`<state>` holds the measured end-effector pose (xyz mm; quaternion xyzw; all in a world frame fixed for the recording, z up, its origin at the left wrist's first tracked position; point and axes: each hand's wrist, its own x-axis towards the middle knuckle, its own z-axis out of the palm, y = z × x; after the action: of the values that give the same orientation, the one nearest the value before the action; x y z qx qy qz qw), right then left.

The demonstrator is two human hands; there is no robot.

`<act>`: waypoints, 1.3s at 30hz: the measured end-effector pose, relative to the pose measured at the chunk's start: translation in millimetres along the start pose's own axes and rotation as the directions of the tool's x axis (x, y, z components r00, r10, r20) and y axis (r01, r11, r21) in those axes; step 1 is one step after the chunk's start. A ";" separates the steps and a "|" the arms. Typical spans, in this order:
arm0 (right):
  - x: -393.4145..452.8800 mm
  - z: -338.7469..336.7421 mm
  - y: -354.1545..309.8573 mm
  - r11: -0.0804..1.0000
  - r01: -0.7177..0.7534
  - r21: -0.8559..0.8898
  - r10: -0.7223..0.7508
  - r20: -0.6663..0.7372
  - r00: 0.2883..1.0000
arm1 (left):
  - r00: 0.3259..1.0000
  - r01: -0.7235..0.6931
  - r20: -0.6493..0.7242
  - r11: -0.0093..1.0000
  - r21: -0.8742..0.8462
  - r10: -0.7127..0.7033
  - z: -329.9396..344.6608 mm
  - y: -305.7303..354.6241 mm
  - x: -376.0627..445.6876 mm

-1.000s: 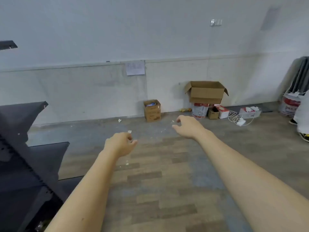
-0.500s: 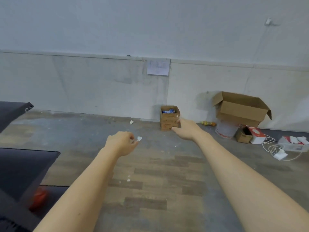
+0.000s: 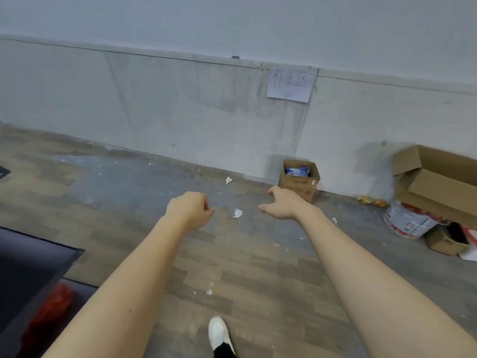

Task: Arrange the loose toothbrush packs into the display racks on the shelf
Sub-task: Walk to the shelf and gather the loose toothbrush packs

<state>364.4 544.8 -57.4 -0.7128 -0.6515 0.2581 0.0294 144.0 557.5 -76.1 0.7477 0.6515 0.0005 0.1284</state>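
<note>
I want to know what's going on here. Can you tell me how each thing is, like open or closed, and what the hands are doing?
Small brown cardboard box: open, blue packs inside.
Large brown cardboard box: flaps open, tilted, resting on the bucket.
Red and white bucket: standing under that box.
White paper sign: stuck on wall.
Left hand: fingers curled, holding nothing.
Right hand: fingers relaxed, holding nothing.

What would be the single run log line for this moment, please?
left hand: curled, empty | right hand: open, empty | small box: by wall, blue packs inside | phase: approaching box
</note>
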 end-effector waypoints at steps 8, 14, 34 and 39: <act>187.1 -76.1 -25.0 1.000 0.006 0.025 -0.006 -0.002 1.000 | 1.000 0.002 -0.020 1.000 0.006 -0.002 -59.5 -10.0 209.1; 311.3 -110.5 -49.2 0.999 0.007 -0.042 -0.006 0.021 1.000 | 0.999 -0.031 -0.026 0.999 -0.035 0.030 -80.3 -21.9 326.7; 711.8 -148.2 -296.5 0.807 0.526 -0.269 -0.464 0.262 0.846 | 0.876 0.464 -0.090 0.878 -0.114 -0.474 -145.7 -211.1 602.1; 754.1 -93.9 -390.9 0.653 0.679 -0.334 -0.568 0.378 0.731 | 0.778 0.606 -0.079 0.778 -0.168 -0.623 -150.8 -280.4 610.5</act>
<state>58.8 1342.7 -76.9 -0.3926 -0.8970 0.1576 -0.1279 -62.2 1214.3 -86.0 0.4818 0.8653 0.0507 0.1282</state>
